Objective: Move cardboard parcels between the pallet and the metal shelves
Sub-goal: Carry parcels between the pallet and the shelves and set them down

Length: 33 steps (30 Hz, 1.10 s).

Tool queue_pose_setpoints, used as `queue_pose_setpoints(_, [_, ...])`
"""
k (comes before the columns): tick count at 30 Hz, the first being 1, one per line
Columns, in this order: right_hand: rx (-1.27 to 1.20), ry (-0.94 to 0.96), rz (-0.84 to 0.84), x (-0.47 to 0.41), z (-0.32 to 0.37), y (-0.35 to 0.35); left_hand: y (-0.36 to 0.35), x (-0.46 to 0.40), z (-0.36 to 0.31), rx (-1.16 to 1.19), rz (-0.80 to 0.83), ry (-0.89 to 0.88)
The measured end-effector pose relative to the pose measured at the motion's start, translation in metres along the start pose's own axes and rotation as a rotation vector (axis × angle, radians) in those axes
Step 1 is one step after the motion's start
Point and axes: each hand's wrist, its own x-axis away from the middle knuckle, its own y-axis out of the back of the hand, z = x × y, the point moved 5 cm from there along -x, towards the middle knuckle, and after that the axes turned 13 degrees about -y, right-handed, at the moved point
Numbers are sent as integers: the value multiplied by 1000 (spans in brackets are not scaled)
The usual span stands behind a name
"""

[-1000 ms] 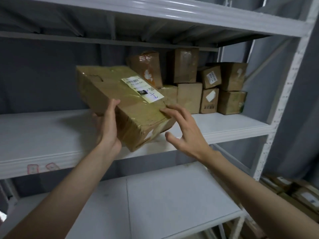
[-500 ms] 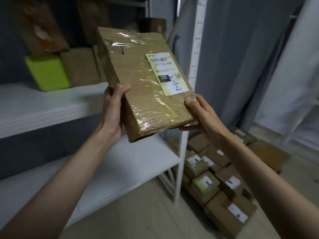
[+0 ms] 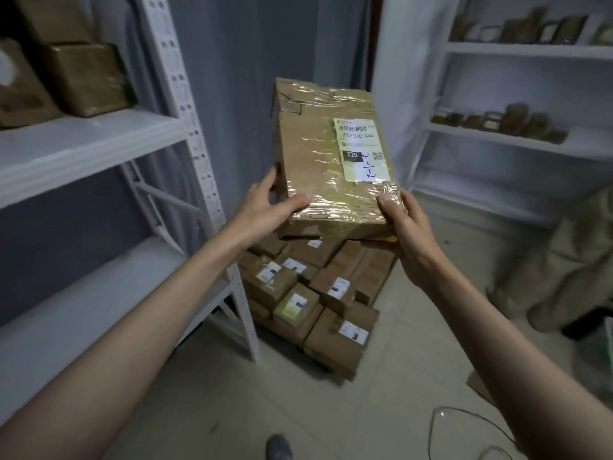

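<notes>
Head view, left to right: at nine o'clock stands a white metal shelf unit (image 3: pixel 83 144) with taped brown boxes (image 3: pixel 86 78) on its upper board. At centre, both arms reach forward holding a taped cardboard parcel (image 3: pixel 328 154) in the air, its white label (image 3: pixel 363 149) facing up. Left hand (image 3: pixel 262 207) grips the parcel's near left corner, thumb lying on top and fingers curled round the side. Right hand (image 3: pixel 408 224) grips the near right corner, thumb on top, fingers hidden beneath. Below the parcel, at six o'clock from it, a stack of labelled parcels (image 3: pixel 315 293) sits on the floor. At three o'clock, white shelves (image 3: pixel 517 137) carry small packages, blurred.
</notes>
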Motion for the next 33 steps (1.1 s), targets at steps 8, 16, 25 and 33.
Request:
queue_pose_setpoints(8, [60, -52, -155, -95, -11, 53, -81, -102, 49, 132, 139, -16])
queue_pose_setpoints(16, [144, -215, -183, -237, -37, 73, -134, -215, 133, 227, 186, 140])
queue_pose_setpoints(25, [186, -494, -156, -318, -120, 100, -212, -238, 233, 349, 276, 443])
queue_pose_setpoints(33, [324, -706, -15, -374, -184, 112, -260, -204, 295, 482, 147, 713])
